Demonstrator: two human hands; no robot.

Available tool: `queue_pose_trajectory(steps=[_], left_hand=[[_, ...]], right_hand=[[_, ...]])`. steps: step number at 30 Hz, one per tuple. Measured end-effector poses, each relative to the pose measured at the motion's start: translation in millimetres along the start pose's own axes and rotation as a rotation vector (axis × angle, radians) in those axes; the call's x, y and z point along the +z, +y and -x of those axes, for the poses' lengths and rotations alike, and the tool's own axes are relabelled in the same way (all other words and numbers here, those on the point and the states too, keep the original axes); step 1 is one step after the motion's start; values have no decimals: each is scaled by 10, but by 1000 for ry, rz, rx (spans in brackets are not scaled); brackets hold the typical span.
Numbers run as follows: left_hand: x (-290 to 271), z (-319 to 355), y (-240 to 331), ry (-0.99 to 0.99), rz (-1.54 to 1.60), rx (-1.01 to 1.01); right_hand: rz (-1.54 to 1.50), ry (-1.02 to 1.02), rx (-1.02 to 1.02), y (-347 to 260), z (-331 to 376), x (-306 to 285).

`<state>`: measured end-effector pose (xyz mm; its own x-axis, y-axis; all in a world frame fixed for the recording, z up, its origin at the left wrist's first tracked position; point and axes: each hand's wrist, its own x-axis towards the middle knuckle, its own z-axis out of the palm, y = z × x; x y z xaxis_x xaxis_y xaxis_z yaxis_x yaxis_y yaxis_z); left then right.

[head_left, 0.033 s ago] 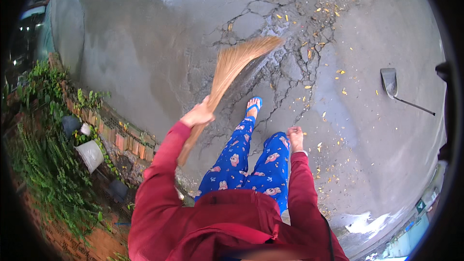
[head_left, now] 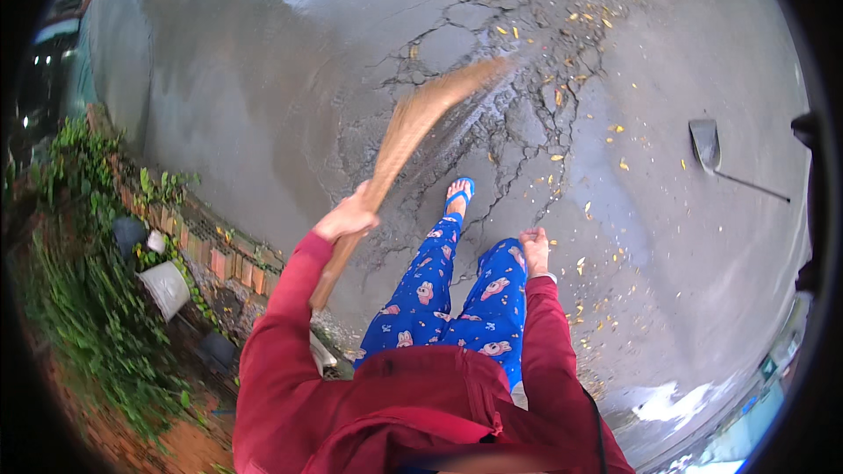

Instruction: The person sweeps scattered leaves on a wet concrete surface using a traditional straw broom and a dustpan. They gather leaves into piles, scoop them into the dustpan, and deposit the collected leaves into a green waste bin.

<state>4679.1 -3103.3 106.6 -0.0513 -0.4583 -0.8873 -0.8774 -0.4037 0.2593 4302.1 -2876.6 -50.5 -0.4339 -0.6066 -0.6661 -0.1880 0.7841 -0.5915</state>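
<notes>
My left hand [head_left: 349,215] is wrapped round the handle of a straw broom [head_left: 408,127]. Its tan bristles fan out away from me toward the cracked part of the wet pavement, and they are smeared by motion. The handle's butt end points back toward my left sleeve. My right hand [head_left: 534,250] hangs beside my right knee with its fingers curled in, and no object shows in it. Yellow leaves [head_left: 562,96] lie scattered over the cracks ahead and to the right of the bristles.
A long-handled dustpan [head_left: 705,146] lies on the pavement at the right. Along the left runs a low brick edging [head_left: 218,259] with green plants [head_left: 97,325] and a white sack [head_left: 164,290] behind it. My foot in a blue flip-flop [head_left: 459,193] stands near the cracks.
My left hand and the broom have shifted slightly left and toward me. The bristles have gone from sharp to blurred. My right hand has barely moved.
</notes>
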Motion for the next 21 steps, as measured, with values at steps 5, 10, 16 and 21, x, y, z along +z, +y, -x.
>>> queue_pose_trajectory(steps=[5,10,16,21], left_hand=[[-519,-111,-417,63,575,-30],[-761,-1147,147,157,936,-151],[782,-2101,1277,174,590,143],[2151,-1678,2168,-136,-230,164]], right_hand=[[473,-25,394,-321,415,-92],[388,-369,661,3,976,-103],[665,-414,837,300,1176,155],[697,-337,863,61,946,-6]])
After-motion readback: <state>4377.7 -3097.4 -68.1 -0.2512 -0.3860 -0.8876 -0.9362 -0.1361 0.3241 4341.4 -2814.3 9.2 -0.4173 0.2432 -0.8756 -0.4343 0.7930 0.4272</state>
